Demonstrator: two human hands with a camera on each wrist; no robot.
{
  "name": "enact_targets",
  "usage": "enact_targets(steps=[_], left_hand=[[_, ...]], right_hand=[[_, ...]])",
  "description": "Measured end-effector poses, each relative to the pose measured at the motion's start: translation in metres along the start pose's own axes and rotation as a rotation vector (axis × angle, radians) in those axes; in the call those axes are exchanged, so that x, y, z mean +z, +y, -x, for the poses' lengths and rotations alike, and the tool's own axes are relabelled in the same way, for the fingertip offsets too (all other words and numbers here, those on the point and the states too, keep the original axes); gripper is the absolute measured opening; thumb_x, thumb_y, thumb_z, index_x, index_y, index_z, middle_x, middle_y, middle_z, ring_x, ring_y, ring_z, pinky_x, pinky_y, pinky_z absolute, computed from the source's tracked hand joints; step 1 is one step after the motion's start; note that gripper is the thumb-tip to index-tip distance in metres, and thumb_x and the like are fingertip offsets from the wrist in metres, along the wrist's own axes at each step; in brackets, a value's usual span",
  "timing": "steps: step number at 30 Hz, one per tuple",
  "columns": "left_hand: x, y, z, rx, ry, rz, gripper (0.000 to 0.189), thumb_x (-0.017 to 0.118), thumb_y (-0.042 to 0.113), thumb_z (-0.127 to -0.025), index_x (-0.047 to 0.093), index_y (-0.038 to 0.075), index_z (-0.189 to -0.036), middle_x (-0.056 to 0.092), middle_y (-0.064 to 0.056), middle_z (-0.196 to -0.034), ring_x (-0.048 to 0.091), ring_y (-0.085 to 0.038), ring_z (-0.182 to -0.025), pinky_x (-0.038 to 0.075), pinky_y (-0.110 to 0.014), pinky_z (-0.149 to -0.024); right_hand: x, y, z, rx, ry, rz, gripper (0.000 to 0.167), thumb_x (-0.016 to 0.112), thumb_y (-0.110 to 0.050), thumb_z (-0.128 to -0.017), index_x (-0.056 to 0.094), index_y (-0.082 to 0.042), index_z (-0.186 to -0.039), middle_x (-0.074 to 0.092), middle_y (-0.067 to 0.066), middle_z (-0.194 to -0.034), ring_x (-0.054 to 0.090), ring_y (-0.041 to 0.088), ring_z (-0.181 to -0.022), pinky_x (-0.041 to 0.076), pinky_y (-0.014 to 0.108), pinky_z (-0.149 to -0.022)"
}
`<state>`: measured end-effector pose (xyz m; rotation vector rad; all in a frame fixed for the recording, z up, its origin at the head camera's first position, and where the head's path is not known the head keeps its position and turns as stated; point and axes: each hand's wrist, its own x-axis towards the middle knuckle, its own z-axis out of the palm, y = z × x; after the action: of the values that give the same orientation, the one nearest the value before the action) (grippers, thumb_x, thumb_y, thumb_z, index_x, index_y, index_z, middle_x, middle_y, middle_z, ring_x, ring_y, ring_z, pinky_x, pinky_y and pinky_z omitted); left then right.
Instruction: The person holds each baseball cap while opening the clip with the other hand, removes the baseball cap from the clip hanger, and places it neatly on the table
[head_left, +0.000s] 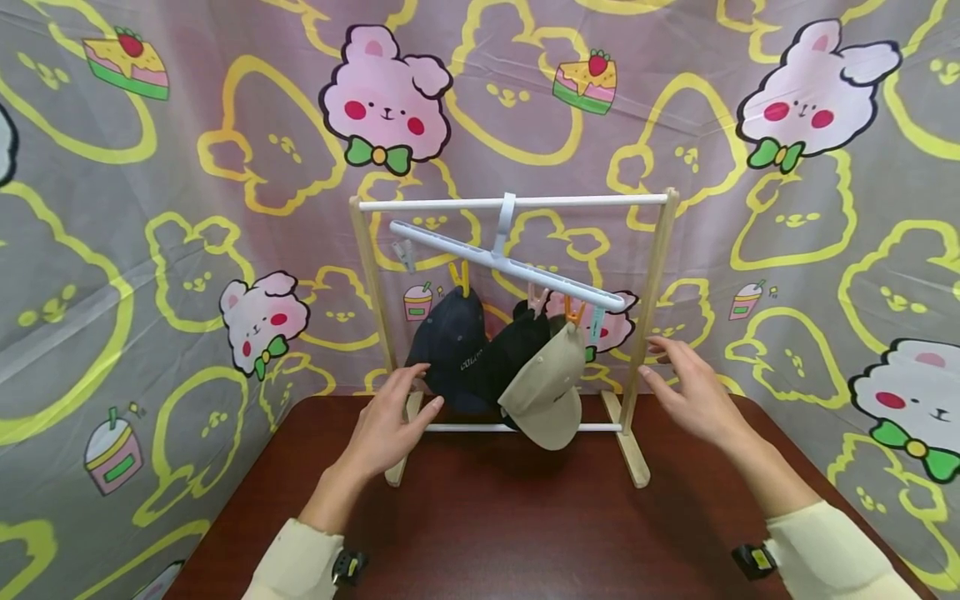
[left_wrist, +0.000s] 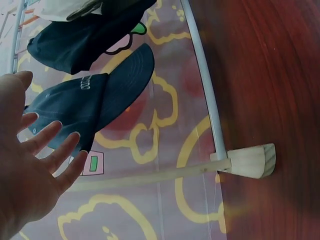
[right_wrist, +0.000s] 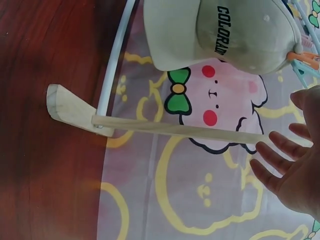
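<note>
A light-blue hanger (head_left: 517, 268) hooks over the rack's top bar and tilts down to the right. Clothespins along it hold a navy cap (head_left: 450, 342) under a yellow clothespin (head_left: 460, 279), a black cap (head_left: 517, 350) under a pink one, and a beige cap (head_left: 551, 383) under an orange clothespin (head_left: 575, 310). My left hand (head_left: 390, 421), fingers spread, is beside the navy cap (left_wrist: 70, 107). By the right post, my right hand (head_left: 697, 396) has its fingers extended; in the right wrist view that hand (right_wrist: 295, 155) is near the beige cap (right_wrist: 245, 35). Both palms are bare.
The rack has wooden posts (head_left: 651, 308), wooden feet (head_left: 634, 454) and a white lower bar (head_left: 600, 427). It stands on a dark red-brown table (head_left: 517, 525). A grey clothespin (head_left: 405, 254) hangs at the hanger's left end, a blue one (head_left: 597, 325) at its right. Patterned cloth (head_left: 285, 167) surrounds the table.
</note>
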<state>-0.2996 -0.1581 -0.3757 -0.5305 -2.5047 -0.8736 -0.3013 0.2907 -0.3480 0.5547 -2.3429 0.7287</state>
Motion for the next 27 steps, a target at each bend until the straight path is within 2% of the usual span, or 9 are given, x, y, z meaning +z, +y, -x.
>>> enact_targets(steps=[2, 8, 17, 27], left_hand=[[0.002, 0.001, 0.000, 0.010, 0.001, 0.000, 0.059, 0.067, 0.044, -0.098, 0.049, 0.018, -0.148, 0.057, -0.007, -0.140, 0.061, -0.025, -0.118, 0.054, -0.056, -0.094], [0.010, 0.004, -0.001, 0.030, 0.004, 0.022, 0.056, 0.069, 0.041, -0.098, 0.053, 0.016, -0.145, 0.061, -0.007, -0.133, 0.062, -0.025, -0.115, 0.054, -0.054, -0.093], [0.017, 0.013, -0.003, 0.016, -0.020, 0.094, 0.048, 0.069, 0.035, -0.099, 0.057, 0.016, -0.141, 0.061, -0.005, -0.131, 0.061, -0.030, -0.118, 0.053, -0.052, -0.094], [0.026, 0.019, -0.003, 0.031, -0.029, 0.115, 0.044, 0.069, 0.032, -0.099, 0.058, 0.017, -0.139, 0.061, -0.001, -0.133, 0.063, -0.022, -0.112, 0.055, -0.044, -0.087]], right_hand=[[0.000, -0.001, -0.002, -0.002, 0.004, 0.000, 0.044, 0.064, -0.014, -0.101, 0.052, 0.002, -0.140, 0.061, 0.022, -0.124, 0.060, 0.040, -0.113, 0.051, 0.056, -0.086], [-0.001, -0.003, -0.006, -0.017, 0.012, -0.005, 0.039, 0.064, -0.011, -0.100, 0.056, 0.003, -0.135, 0.063, 0.020, -0.120, 0.062, 0.040, -0.110, 0.051, 0.055, -0.088], [-0.001, -0.009, -0.013, -0.055, 0.036, -0.015, 0.030, 0.066, -0.011, -0.098, 0.062, 0.000, -0.126, 0.067, 0.017, -0.113, 0.066, 0.036, -0.104, 0.052, 0.056, -0.086], [-0.002, -0.012, -0.019, -0.083, 0.057, -0.020, 0.027, 0.067, -0.010, -0.098, 0.063, 0.001, -0.122, 0.069, 0.015, -0.107, 0.067, 0.034, -0.100, 0.054, 0.054, -0.084]])
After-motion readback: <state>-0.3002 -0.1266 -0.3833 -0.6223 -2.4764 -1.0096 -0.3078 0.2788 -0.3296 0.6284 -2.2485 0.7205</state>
